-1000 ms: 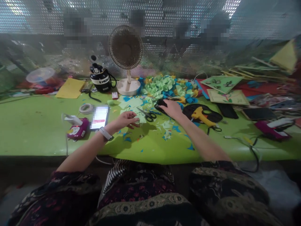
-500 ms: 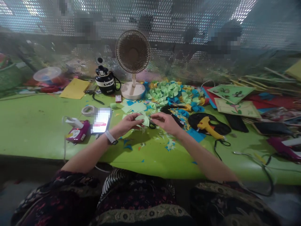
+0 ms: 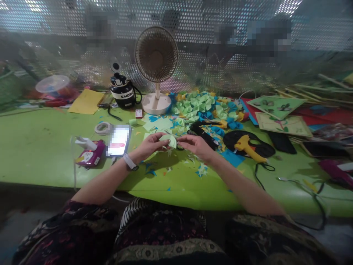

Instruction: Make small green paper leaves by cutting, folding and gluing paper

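Observation:
Over the table's middle, a light green paper piece [image 3: 171,140] with petal-like folds is pinched in the fingers of my left hand [image 3: 149,145]. My right hand [image 3: 198,145] is at the paper's right edge, its thumb and fingertips pressed together on it. Part of a dark handle loop, likely scissors [image 3: 180,146], shows just below the right fingertips. Small green and blue paper scraps [image 3: 202,169] lie on the green table [image 3: 182,193] below both hands. Behind them is a heap of folded green, blue and yellow paper flowers [image 3: 198,105].
A fan [image 3: 156,105] and a black bottle [image 3: 122,96] stand at the back. Left are a phone [image 3: 119,141], a tape roll [image 3: 103,128] and a purple device [image 3: 92,156]. A yellow glue gun [image 3: 249,149] lies on a black pad to the right, its cord trailing forward.
The green paper has turned slightly between my fingers and shows its rounded face more fully. Both hands stay nearly in place; the camera view has shifted slightly.

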`<state>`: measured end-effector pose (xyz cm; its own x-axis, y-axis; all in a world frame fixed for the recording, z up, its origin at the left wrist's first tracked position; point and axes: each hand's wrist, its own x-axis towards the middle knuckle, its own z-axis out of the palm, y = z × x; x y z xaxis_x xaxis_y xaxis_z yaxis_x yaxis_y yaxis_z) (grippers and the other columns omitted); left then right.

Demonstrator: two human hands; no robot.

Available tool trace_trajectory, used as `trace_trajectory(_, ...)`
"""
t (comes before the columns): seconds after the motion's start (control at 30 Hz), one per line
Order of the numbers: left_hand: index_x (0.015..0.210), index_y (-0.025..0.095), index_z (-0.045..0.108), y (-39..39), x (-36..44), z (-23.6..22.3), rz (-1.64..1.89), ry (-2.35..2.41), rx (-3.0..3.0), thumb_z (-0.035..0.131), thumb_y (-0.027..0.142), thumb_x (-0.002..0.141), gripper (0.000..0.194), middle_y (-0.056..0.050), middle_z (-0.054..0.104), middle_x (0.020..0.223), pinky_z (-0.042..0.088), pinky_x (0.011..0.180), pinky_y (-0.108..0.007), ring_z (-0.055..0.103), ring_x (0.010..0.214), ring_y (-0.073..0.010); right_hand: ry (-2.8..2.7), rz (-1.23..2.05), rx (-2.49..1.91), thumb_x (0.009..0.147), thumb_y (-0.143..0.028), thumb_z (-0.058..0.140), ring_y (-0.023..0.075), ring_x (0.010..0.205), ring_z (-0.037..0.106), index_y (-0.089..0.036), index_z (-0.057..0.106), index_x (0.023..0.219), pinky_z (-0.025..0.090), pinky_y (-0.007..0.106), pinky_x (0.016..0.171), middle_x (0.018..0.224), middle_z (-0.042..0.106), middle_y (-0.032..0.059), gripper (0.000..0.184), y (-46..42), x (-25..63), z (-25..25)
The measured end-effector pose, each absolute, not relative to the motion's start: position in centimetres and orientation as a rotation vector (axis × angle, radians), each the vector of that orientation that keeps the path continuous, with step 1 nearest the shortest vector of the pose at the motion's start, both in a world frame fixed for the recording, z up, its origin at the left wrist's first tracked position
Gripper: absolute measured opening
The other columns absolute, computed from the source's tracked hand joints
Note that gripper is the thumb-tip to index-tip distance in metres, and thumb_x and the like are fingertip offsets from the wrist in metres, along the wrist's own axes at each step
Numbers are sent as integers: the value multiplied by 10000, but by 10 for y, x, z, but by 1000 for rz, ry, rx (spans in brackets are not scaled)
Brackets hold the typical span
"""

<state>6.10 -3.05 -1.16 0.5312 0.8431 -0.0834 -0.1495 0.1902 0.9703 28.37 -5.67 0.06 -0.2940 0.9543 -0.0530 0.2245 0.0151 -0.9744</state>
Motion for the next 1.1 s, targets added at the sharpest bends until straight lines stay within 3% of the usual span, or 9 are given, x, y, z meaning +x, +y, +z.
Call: trace_trajectory(1.1,949,137,662,-31,62,-21,800,711,1146,827,378,710,378,-26,703,871,527,691,-220,631,693,-82,-1648,1370,-1229,754,-404,735,199,908,670,-180,735,1000,513,413,908,1006,743,68,333,-56,283,-4)
